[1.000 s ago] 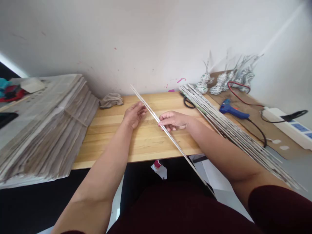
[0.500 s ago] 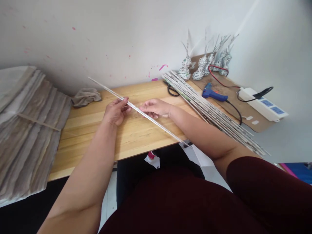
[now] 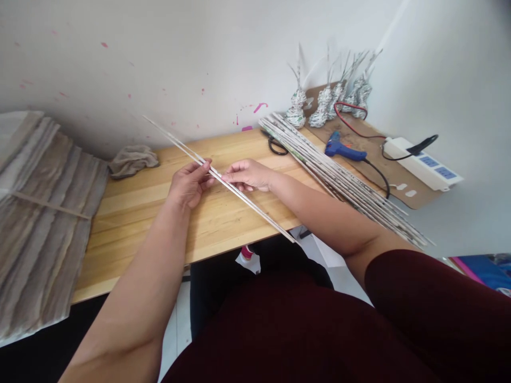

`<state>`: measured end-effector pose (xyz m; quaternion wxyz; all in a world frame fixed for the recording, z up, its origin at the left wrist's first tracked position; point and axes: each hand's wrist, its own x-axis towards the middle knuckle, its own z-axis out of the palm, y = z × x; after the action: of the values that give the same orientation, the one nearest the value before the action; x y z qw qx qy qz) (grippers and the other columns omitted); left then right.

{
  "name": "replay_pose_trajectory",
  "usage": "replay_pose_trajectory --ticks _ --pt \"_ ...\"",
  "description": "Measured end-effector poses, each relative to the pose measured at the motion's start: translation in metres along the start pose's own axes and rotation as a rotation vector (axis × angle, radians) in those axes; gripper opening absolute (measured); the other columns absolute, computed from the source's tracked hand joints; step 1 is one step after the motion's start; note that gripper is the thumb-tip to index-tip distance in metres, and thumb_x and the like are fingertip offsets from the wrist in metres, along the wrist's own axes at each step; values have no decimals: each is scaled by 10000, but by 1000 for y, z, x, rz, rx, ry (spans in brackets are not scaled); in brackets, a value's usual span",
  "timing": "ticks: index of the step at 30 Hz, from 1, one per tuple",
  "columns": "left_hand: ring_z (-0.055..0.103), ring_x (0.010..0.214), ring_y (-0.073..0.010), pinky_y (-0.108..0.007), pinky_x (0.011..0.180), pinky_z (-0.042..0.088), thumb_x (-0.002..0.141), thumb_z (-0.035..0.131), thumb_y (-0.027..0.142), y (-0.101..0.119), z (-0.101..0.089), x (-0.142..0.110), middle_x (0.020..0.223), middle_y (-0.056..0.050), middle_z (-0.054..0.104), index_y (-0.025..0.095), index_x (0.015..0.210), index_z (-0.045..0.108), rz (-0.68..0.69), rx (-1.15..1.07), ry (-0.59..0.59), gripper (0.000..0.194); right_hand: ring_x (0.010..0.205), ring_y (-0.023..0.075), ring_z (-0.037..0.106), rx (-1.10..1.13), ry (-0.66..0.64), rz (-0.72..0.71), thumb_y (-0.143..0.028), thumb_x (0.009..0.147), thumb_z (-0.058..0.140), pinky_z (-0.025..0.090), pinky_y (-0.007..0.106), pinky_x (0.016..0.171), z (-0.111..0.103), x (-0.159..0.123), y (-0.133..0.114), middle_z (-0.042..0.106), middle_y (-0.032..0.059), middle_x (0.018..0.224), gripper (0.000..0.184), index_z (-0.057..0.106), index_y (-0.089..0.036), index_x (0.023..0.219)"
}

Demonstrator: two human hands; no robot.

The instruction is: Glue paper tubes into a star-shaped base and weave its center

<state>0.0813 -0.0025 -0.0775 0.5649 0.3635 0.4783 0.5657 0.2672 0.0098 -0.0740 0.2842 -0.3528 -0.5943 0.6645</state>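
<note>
Thin white rolled-paper sticks (image 3: 259, 210), apparently two lying close together, slant across the space between my hands above the wooden table. My left hand (image 3: 190, 185) pinches them near their middle, thumb on top. Just to the right, my right hand (image 3: 250, 174) has its fingertips closed on the same sticks, with the other fingers curled. The far ends fan slightly apart toward the wall, and the near ends reach the table's front edge. To the right lies a bundle of similar printed-paper sticks (image 3: 331, 167).
A blue glue gun (image 3: 346, 151) and a white power strip (image 3: 425, 164) rest on cardboard (image 3: 421, 199). Several woven paper figures (image 3: 296, 109) stand behind. A black loop handle (image 3: 278, 147) shows beside the bundle. A cloth (image 3: 133, 161) and a tall paper stack (image 3: 43, 229) occupy the left.
The sticks' far ends have spread into two visible tips. My right hand has shifted slightly left, closer to my left hand. The whole view has turned a little.
</note>
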Motion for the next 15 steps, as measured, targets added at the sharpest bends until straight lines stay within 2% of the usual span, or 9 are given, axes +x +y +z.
replay_pose_trajectory --ticks 15 --pt "599 573 -83 -155 505 529 657 812 177 -4 3 -3 694 -18 649 119 854 719 8 23 -51 226 412 29 459 -34 59 -8 -351 797 763 265 106 269 3 3 1 558 -49 546 278 594 -135 752"
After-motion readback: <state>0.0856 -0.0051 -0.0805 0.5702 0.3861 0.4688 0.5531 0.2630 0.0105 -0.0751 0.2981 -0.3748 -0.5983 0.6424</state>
